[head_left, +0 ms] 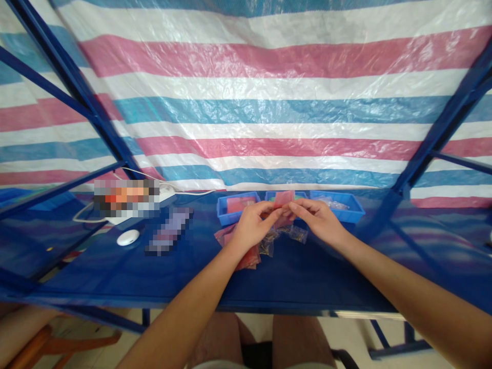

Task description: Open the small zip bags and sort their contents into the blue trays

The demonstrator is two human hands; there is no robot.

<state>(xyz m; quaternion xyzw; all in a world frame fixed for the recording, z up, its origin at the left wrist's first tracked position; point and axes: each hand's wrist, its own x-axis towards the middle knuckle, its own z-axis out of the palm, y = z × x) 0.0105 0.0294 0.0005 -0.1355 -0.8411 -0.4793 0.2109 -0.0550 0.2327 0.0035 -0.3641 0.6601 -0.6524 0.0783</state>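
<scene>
Both hands meet over the blue table, in front of the bins. My left hand (pixel 257 221) and my right hand (pixel 315 218) pinch a small pink plastic bag (pixel 284 199) between them, its upper part standing above the fingers. Below my left wrist lies a pile of pink bags (pixel 250 258). Small clear bags (pixel 298 233) with dark bits inside lie on the table under the hands. Behind the hands are a left blue bin (pixel 221 211) with pink bags, a middle blue bin (pixel 303 195) mostly hidden, and a right blue bin (pixel 355 211) with clear bags.
On the blue table (pixel 192 282), a white round case (pixel 128 237) and a blurred-out flat object (pixel 169 231) lie to the left. White cables (pixel 196 193) run behind them. Blue metal posts (pixel 434 133) and a striped sheet (pixel 269 113) close off the back. Another person's limb (pixel 26 330) shows at lower left.
</scene>
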